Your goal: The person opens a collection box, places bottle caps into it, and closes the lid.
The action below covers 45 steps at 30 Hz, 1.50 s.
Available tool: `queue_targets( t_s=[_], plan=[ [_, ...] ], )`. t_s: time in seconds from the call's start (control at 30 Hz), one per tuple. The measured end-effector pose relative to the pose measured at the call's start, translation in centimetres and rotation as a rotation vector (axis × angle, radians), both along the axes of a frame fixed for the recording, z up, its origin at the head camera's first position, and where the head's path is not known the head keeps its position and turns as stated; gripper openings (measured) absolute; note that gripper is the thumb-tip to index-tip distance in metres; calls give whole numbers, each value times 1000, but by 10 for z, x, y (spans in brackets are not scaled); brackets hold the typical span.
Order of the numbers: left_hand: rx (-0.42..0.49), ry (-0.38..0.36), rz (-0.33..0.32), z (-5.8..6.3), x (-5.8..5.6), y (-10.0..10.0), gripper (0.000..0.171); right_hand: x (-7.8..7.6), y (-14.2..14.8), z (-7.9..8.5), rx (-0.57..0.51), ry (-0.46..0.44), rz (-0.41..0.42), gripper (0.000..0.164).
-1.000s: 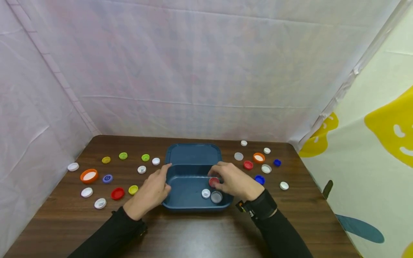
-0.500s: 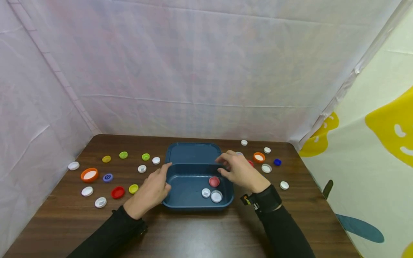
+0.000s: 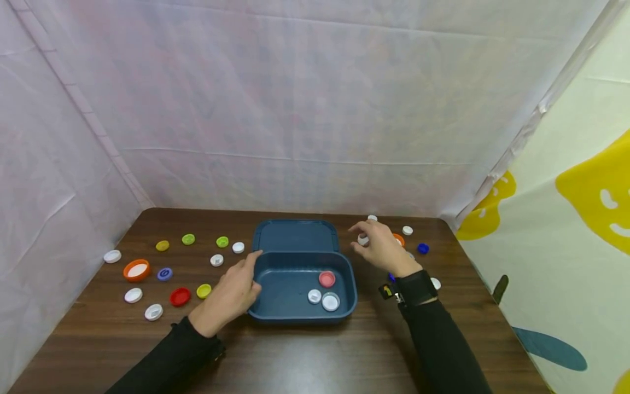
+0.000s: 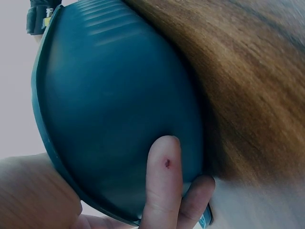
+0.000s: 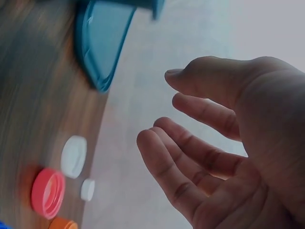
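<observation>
My left hand grips the left side of a dark blue plastic box. In the left wrist view its fingers lie against the box's outer wall, with part of the hand over the rim. Inside the box are a red bottle cap, a small white cap and a larger whitish cap. My right hand is over the table right of the box, fingers parted and holding nothing. Closest to its fingertips is a whitish cap; the hand hides other caps behind it.
The box's lid lies behind it. Several caps are scattered on the left, among them an orange one and a red one. On the right show a blue cap and a white one. White sheeting borders the table.
My right hand has let go of the red cap inside the box and moved right and back, out over the caps on the table. My left hand has stayed on the box.
</observation>
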State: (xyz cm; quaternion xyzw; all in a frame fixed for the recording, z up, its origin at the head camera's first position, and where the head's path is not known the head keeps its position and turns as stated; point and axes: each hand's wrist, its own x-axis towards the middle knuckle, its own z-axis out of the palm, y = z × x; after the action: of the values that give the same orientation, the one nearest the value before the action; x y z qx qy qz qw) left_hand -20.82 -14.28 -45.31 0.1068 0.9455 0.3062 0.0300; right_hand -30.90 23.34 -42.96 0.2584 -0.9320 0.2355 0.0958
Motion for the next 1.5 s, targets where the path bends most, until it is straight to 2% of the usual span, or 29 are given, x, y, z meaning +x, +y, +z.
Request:
queue_targets(
  t_s=[0.37,0.63,0.77,0.87,0.93,1.13,1.23,1.3,1.33,1.5],
  plan=[
    [1,-4,4,0,1,1,77,-27,22,-18,49,-41,-68,37],
    [4,-6,5,-1,1,0,78,-45,26,-25,121,-38,-66,40],
    [10,-10,8,-2,1,0,78,-52,25,-29,132,-57,-79,40],
    [17,-17,12,-1,1,1,78,-62,28,-37,117,-81,-59,42],
    [19,-22,14,0,1,1,78,-77,36,-52,112,-83,-35,43],
    [14,-31,14,1,1,1,77,-138,66,-122,162,-56,-12,46],
    [21,-33,13,1,1,1,78,-152,70,-137,171,-50,-20,46],
    [23,-34,12,0,1,0,78,-152,69,-136,166,-51,-31,44],
    [24,-35,12,0,1,0,78,-143,65,-128,168,-48,-26,42],
    [27,-37,11,0,1,0,78,-121,53,-101,151,-68,-14,35]
  ],
)
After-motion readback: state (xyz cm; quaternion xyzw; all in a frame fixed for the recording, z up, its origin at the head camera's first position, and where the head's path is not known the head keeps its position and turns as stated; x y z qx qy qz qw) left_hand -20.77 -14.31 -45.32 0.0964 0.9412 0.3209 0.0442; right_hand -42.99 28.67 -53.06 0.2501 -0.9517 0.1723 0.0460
